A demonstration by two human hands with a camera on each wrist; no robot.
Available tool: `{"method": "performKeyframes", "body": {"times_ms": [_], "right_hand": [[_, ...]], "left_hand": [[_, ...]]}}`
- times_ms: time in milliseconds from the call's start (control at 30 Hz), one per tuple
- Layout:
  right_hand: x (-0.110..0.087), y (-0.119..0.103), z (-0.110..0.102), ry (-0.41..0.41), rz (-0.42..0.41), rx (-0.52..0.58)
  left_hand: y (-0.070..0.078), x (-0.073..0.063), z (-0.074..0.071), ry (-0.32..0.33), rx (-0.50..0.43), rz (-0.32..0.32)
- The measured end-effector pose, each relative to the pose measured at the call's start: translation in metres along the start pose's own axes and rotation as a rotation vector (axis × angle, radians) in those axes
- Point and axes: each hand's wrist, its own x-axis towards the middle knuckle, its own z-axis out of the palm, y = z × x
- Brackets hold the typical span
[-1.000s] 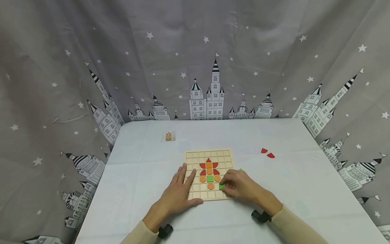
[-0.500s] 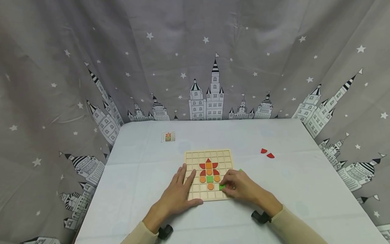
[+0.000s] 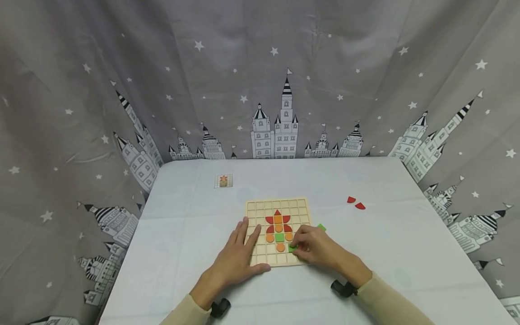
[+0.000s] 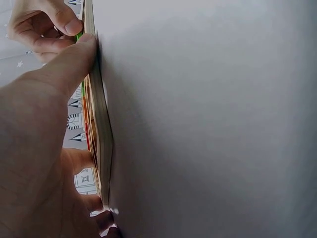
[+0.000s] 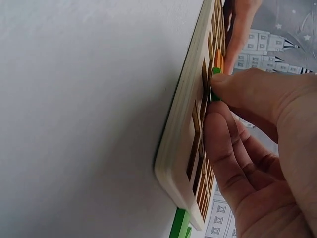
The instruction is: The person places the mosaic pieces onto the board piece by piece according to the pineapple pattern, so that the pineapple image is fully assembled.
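Note:
A wooden grid board (image 3: pixel 260 205) lies on the white-covered table, with red, orange and green flat pieces forming a pattern in its cells. My left hand (image 3: pixel 237 259) rests on the board's left side, fingers straight and spread, thumb at the near edge. At the board's lower right, my right hand (image 3: pixel 318 246) pinches a green square tile (image 3: pixel 292 248) between thumb and fingers. In the right wrist view this green tile (image 5: pixel 216 72) sits right at the grid, beside an orange disc (image 5: pixel 219 58). An orange disc (image 3: pixel 280 247) and a green square (image 3: pixel 279 237) lie nearby on the board.
More green pieces (image 3: pixel 322 227) lie just off the board's right edge, partly behind the right hand. Two red pieces (image 3: pixel 360 206) are farther right. A small pattern card (image 3: pixel 224 181) lies at the back left. A grey castle-print curtain (image 3: pixel 260 54) hangs behind the table.
My right hand has shifted slightly left with the green square tile, closer to the orange disc. The green piece beyond that hand shows more now. My left hand has stayed in place.

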Motion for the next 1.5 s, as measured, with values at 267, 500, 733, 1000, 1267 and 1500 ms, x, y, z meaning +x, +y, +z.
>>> {"method": "performKeyframes", "body": {"times_ms": [267,500,733,1000,1267,1500], "right_hand": [[0.005,-0.002,0.006,0.024,0.011,-0.015],[0.007,-0.003,0.01,0.04,-0.003,-0.03],[0.009,-0.006,0.011,0.05,-0.059,-0.055],[0.01,-0.007,0.008,0.053,-0.045,-0.042],[0.005,-0.001,-0.004,0.045,0.032,-0.057],[0.003,0.007,-0.022,0.022,0.08,-0.078]], "left_hand": [[-0.003,0.002,0.0,0.004,0.009,0.006],[-0.001,0.002,0.001,0.0,0.01,0.012],[0.002,0.0,-0.001,-0.01,0.009,0.011],[0.001,0.001,-0.001,-0.002,0.015,0.01],[0.0,0.0,0.001,-0.005,0.002,0.006],[0.001,0.0,-0.001,-0.003,0.001,0.002]]}}
